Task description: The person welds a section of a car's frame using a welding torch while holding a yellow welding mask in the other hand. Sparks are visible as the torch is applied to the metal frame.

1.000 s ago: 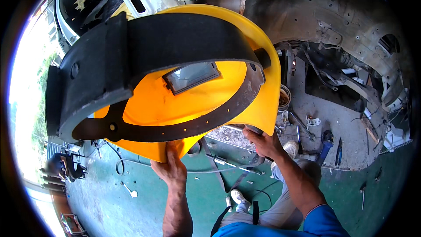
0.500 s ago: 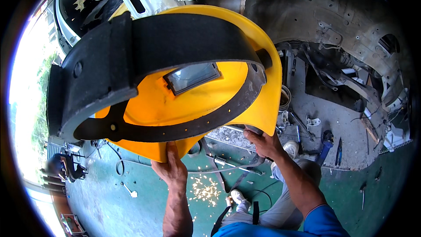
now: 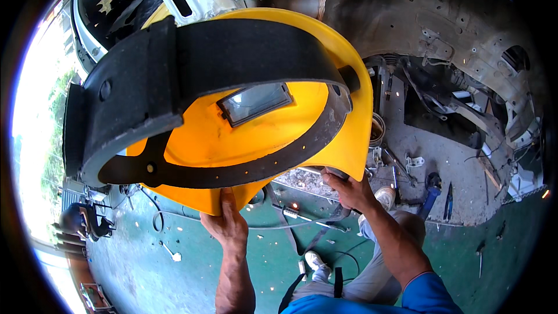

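Mask (image 3: 279,139) is staying raised in left hand (image 3: 228,224) gripping its lower edge, sparks now faded, while right hand (image 3: 349,189) is clasping a tool.

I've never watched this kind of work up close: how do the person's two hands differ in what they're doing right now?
The left hand grips the lower edge of the yellow welding mask, fingers up against its shell. The right hand sits lower and farther right, closed over a dark object that is too hidden by the mask to identify. Both are bare, with forearms entering from the picture's bottom edge.
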{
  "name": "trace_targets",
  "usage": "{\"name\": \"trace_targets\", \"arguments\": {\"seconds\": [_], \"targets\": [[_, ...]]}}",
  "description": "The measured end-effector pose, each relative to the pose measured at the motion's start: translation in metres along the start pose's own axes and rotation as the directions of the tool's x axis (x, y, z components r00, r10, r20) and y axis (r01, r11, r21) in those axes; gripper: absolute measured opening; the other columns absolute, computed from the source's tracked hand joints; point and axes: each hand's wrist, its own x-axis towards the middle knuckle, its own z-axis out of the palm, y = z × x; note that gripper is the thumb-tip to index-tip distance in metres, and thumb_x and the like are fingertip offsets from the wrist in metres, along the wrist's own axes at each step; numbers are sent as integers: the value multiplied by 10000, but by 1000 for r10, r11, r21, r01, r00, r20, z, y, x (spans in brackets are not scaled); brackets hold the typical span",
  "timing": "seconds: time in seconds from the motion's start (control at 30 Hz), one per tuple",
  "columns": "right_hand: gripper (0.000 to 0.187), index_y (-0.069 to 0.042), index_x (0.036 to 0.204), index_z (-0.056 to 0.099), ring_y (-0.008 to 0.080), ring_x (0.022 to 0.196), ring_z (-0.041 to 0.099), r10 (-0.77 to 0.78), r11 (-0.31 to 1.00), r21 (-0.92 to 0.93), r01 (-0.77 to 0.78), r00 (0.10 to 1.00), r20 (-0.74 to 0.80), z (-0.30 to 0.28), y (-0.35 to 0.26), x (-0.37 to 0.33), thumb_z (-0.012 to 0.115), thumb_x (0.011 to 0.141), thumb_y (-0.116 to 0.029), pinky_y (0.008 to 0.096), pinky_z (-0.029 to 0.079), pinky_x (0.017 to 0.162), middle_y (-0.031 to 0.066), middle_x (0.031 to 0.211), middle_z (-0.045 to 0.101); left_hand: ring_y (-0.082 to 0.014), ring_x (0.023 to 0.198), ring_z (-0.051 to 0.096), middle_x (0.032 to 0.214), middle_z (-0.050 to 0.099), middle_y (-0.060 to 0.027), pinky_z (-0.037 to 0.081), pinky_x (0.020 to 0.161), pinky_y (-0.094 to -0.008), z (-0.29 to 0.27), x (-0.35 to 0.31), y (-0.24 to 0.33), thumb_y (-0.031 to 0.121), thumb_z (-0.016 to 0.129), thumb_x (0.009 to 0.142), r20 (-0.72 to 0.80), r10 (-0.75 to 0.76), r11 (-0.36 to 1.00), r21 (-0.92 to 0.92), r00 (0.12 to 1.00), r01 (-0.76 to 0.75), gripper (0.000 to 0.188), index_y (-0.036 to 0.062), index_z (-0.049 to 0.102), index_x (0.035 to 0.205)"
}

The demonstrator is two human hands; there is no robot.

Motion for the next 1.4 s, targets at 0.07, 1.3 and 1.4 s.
{"name": "trace_targets", "arguments": {"seconds": [0.07,1.3,1.4], "targets": [[387,0,1152,596,230,869,697,-2,999,53,3,1000,-2,1,4,0,744,879,-232,343,545,780,130,962,703,-147,836,621,936,696,-79,491,765,-299,-1,0,-2,240,639,984,6,-2,1000,11,1000,2,308,-47,653,1098],[372,-7,1162,585,206,795,684,-20,1000,-2,20,1000,5,3,-1,0,738,884,-200,332,542,732,117,896,694,-138,858,609,967,689,-76,485,786,-291,-5,-1,-1,214,639,983,19,-30,1000,11,999,29,297,-55,643,1109],[349,-13,1123,578,178,737,655,-29,999,-25,29,999,-19,1,2,-1,742,885,-208,330,532,694,94,826,672,-142,877,606,980,688,-84,483,799,-293,-7,-3,-6,212,642,979,9,-32,999,11,999,32,296,-54,645,1109]]}}
